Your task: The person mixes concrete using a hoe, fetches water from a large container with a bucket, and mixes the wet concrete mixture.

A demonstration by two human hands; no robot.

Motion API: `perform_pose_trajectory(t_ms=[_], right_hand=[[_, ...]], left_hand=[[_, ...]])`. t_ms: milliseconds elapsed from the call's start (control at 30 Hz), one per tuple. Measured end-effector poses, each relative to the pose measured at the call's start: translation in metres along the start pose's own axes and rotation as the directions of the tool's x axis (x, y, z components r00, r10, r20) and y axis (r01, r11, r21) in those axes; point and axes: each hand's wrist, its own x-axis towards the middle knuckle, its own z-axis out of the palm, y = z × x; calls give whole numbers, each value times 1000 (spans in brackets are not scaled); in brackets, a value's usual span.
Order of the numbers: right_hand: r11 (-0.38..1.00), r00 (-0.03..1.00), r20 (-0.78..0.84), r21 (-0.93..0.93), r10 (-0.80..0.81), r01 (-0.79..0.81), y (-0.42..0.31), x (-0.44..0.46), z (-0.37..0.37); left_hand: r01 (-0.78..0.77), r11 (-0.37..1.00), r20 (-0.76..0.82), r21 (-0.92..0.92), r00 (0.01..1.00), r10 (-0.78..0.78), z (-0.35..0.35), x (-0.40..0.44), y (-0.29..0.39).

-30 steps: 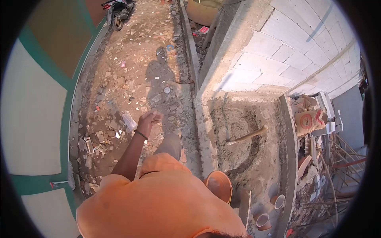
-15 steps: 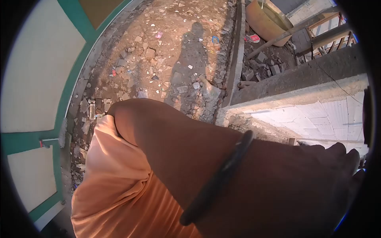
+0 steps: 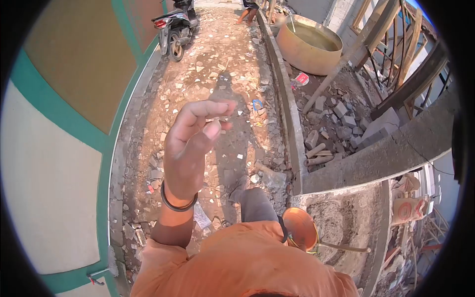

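My left hand (image 3: 187, 143) is raised in front of me, with a black band (image 3: 179, 204) around the wrist. Its fingers bend toward the right, and a gap separates them from the thumb; nothing shows in it. My right hand is not visible; the front of my orange shirt (image 3: 257, 260) fills the bottom of the view. Just right of the shirt is an orange bucket (image 3: 302, 228), partly covered by my body. A wooden handle (image 3: 346, 247) extends from beside it over a patch of grey mortar or sand (image 3: 336, 218).
Rubble covers the path (image 3: 198, 84). A motorbike (image 3: 175, 32) and a person's legs (image 3: 247, 15) are at the far end. A green-framed wall (image 3: 59, 183) runs along the left. To the right are a low concrete wall (image 3: 376, 143), broken blocks (image 3: 341, 111) and a round water tub (image 3: 309, 47).
My left arm, which stretched across the view close to the camera, has drawn back to the left. The view has tilted up, bringing the motorbike, legs and bucket into sight.
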Motion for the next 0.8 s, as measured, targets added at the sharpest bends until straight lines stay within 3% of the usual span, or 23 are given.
perform_pose_trajectory(t_ms=[67, 133, 167, 233, 267, 300, 333, 367, 400, 433, 467, 533, 567, 600, 633, 667, 700, 733, 767, 800], right_hand=[[968, 978, -5, -144, -209, 206, -27, 43, 47], [918, 939, -15, -218, -343, 331, -60, 100, 88], [903, 925, -22, -229, -378, 364, -76, 131, 107], [884, 895, -44, -183, -444, 429, -113, 191, 135], [870, 878, -56, -180, -476, 460, -131, 226, 136], [857, 866, -53, -189, -496, 480, -139, 241, 132], [901, 998, -11, 431, 56, -46, -150, 273, 142], [356, 831, 312, 792, 460, -495, -164, 317, 154], [313, 813, 303, 811, 497, -494, -162, 351, 166], [271, 797, 291, 832, 530, -485, -156, 385, 179], [231, 785, 280, 853, 553, -468, -161, 415, 179], [225, 773, 304, 841, 557, -493, -213, 452, 170], [109, 778, 350, 877, 522, -467, -211, 478, 169], [220, 754, 416, 784, 508, -581, -204, 505, 166], [244, 766, 289, 833, 574, -497, -242, 514, 164], [390, 884, 276, 818, 379, -422, -266, 517, 160], [716, 960, 240, 646, 140, -266, -281, 526, 160], [939, 975, 186, 340, -125, 56, -290, 538, 160], [931, 923, 122, 77, -365, 357, -304, 549, 160], [881, 879, 189, -108, -437, 461, -290, 577, 163]], left_hand=[[112, 989, -95, 92, 990, -103, -25, 39, -59], [271, 872, -239, 407, 953, -185, -67, 72, -142], [290, 743, -238, 603, 955, -179, -96, 82, -191], [268, 346, -213, 899, 959, -188, -169, 63, -291], [337, 275, -220, 901, 898, -380, -202, 41, -326], [547, 239, -360, 802, 762, -539, -241, -4, -364], [468, -1, -346, 884, 651, -675, -328, -94, -437], [699, -186, -491, 691, 265, -830, -352, -143, -440], [798, -311, -514, 516, -3, -858, -345, -165, -428], [858, -357, -500, 368, -141, -854, -332, -167, -414], [893, -370, -490, 257, -210, -846, -329, -165, -408], [934, -333, -493, 130, -230, -839, -327, -140, -419], [951, -299, -500, 78, -222, -837, -328, -121, -431], [964, -264, -511, 27, -214, -832, -329, -100, -447], [973, -228, -516, -27, -208, -831, -330, -78, -468], [978, -195, -519, -75, -205, -830, -334, -52, -491], [979, -168, -524, -118, -205, -827, -336, -26, -510], [978, -145, -524, -153, -204, -827, -340, 0, -532], [974, -125, -525, -189, -208, -825, -346, 24, -554], [971, -110, -519, -214, -208, -829, -353, 50, -575]])
